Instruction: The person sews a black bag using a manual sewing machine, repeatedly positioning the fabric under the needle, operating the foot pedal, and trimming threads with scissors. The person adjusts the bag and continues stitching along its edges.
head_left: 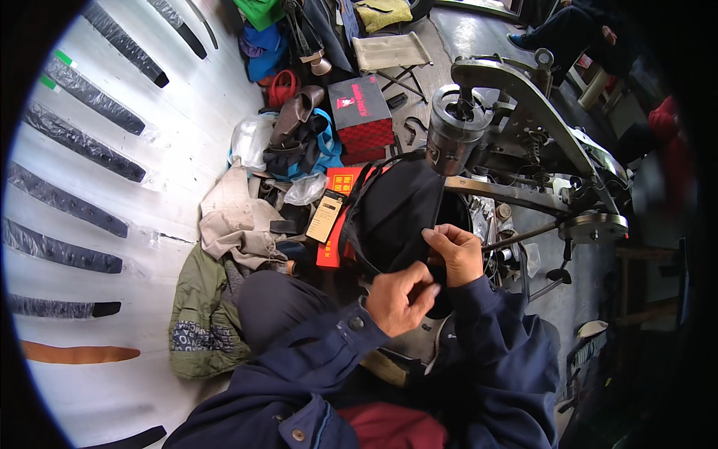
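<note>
Black bag in hand beside a metal machine

At the centre of the frame, the right hand [458, 258] pinches the edge of a black bag [396, 217] between thumb and fingers. Just left of it, the left hand [400, 299] is curled, thumb near fingertips; I cannot tell whether it grips anything. The bag lies at the centre, its upper edge by the cylinder of the metal machine [535, 135], which fills the upper right. Left of the bag are a phone [325, 215] and a red packet [327, 256]. A box [361, 112] and folding stool [391, 52] stand on the grey floor [465, 30] at upper centre. Dark strips [63, 198] line the pale panel [161, 209] at left.

The sleeves cover both wrists, the upper-right person [565, 34] is cut off, and the right rim is dark and blurred.
</note>
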Demonstrator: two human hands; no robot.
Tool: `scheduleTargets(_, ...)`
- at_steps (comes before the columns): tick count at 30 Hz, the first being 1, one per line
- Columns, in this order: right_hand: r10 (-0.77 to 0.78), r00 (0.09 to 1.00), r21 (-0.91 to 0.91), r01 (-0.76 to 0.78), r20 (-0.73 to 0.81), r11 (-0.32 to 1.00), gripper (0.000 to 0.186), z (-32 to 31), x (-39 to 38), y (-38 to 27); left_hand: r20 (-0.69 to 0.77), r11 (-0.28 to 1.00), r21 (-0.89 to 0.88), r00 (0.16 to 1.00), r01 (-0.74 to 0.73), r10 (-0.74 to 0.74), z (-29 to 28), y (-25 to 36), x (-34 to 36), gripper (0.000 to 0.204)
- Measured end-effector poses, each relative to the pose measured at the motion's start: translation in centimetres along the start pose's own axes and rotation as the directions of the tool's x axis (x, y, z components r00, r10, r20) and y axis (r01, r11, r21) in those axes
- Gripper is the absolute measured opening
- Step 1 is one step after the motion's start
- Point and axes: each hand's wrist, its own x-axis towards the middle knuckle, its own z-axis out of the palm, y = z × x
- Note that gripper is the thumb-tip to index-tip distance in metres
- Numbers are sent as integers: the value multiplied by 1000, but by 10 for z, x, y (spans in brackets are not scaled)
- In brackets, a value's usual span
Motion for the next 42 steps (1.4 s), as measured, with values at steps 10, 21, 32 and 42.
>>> scheduleTargets(10,-49,996,20,48,76,999,8,-4,1,3,193,121,-972,977,204,-94,57,-47,25,86)
scheduleTargets(21,-122,992,-6,121,-28,993,2,6,2,25,-1,165,-981,837,107,-547,44,-44,53,29)
scheduleTargets(32,-255,967,-186,249,-5,950,7,7,-3,15,23,168,-976,839,135,-544,18,-17,60,22)
scheduleTargets(42,-537,833,-210,506,-130,836,30,9,5,-6,102,55,-987,856,150,-506,-15,8,89,19)
